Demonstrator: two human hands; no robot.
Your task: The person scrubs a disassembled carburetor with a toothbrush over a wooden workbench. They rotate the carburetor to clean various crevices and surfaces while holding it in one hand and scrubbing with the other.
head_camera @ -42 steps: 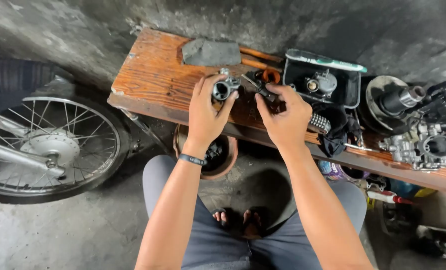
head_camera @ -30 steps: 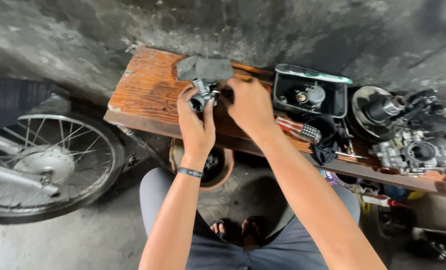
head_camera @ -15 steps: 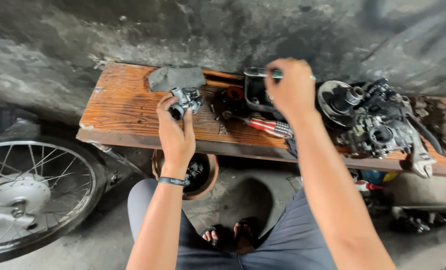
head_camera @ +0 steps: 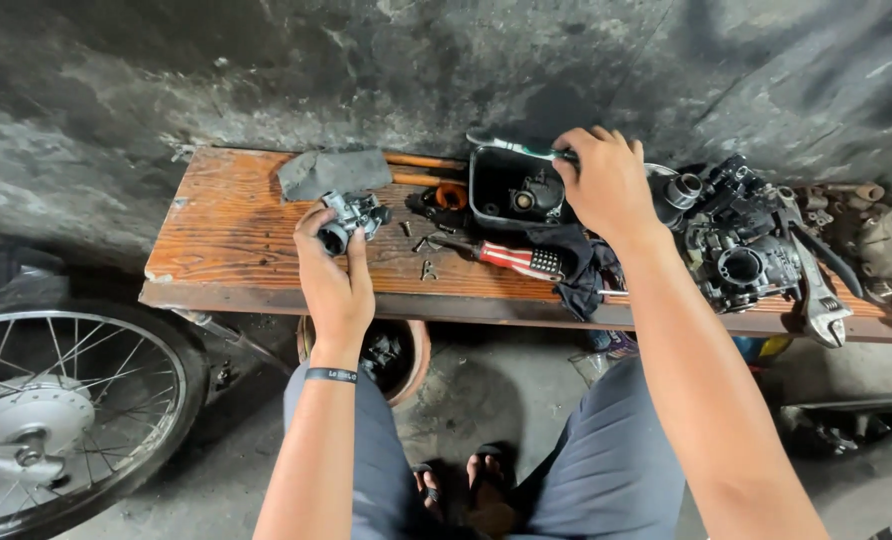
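Carburetor [head_camera: 351, 217] sits clamped in my left hand [head_camera: 334, 278], fingers wrapped round its body, held just above the wooden bench [head_camera: 226, 240] and a little toward me from the grey rag [head_camera: 331, 171] at the bench's back edge. Its round throat faces left and toward me, so its long axis runs roughly along the bench.

My right hand [head_camera: 606, 185] is well to the right of the carburetor, over the near rim of the black tray [head_camera: 491, 190]. Its fingers are closed on a slim green-handled tool [head_camera: 516, 148] that lies along the tray's far rim, pointing left. From that hand the carburetor lies to the left and slightly nearer my body; the left hand is the one on it, the right has the whole middle of the bench to cross.

Between the two hands, on the bench, lie a red-handled screwdriver [head_camera: 501, 256] with a striped grip, an orange-handled tool [head_camera: 451, 195] and a few small loose screws or fittings I can't make out. A dark cloth [head_camera: 576, 270] hangs over the bench's front edge below my right wrist. Right of the tray, engine parts [head_camera: 746, 250] crowd the bench, with an adjustable wrench [head_camera: 816, 290] at their edge.

Left of the carburetor the bench top is bare wood. Under the bench stand a round pot [head_camera: 406, 360] and, further left, a spoked wheel [head_camera: 56, 410].
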